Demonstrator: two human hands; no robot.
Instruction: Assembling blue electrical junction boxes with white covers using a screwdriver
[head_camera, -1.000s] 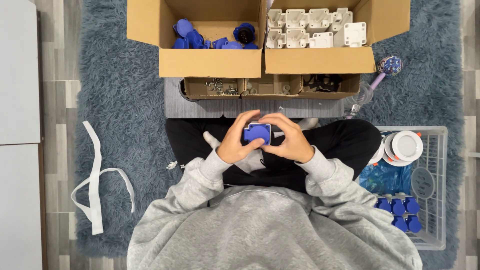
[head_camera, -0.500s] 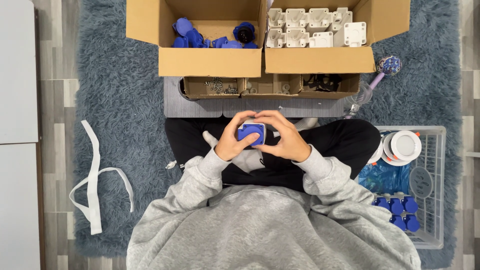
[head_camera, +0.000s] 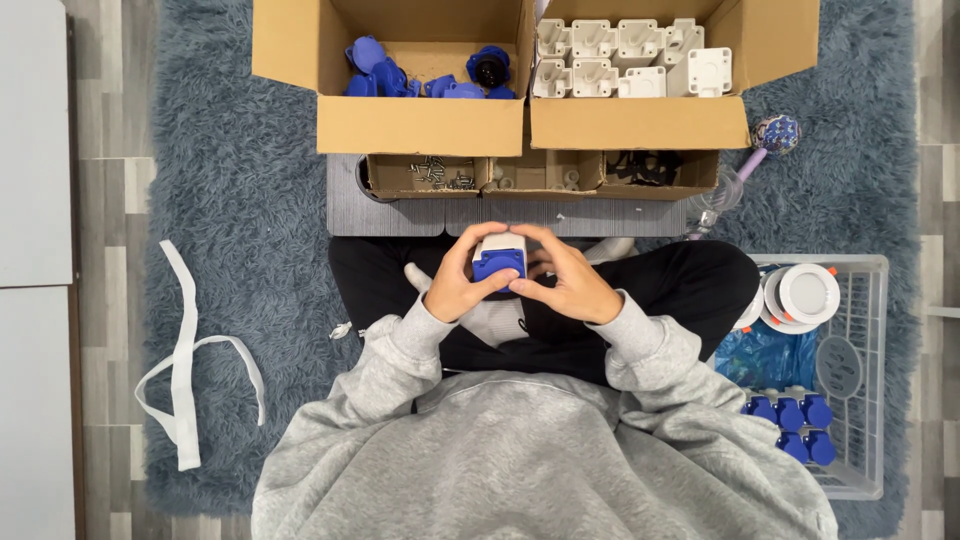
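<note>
at frame centre the left hand and right hand both clasp a blue and white socket over the lap.

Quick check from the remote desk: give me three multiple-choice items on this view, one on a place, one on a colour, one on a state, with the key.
1. Where is the white wire basket?
A. at the person's right
B. at the person's left
C. inside a carton

2. What colour are the parts in the left carton?
A. red
B. blue
C. green

3. How is the blue and white part held?
A. lying on the rug
B. in one hand
C. in both hands

Key: 1 A, it sits beside the right knee. 2 B, all look blue. 3 C, the left hand and right hand both grip it.
</note>
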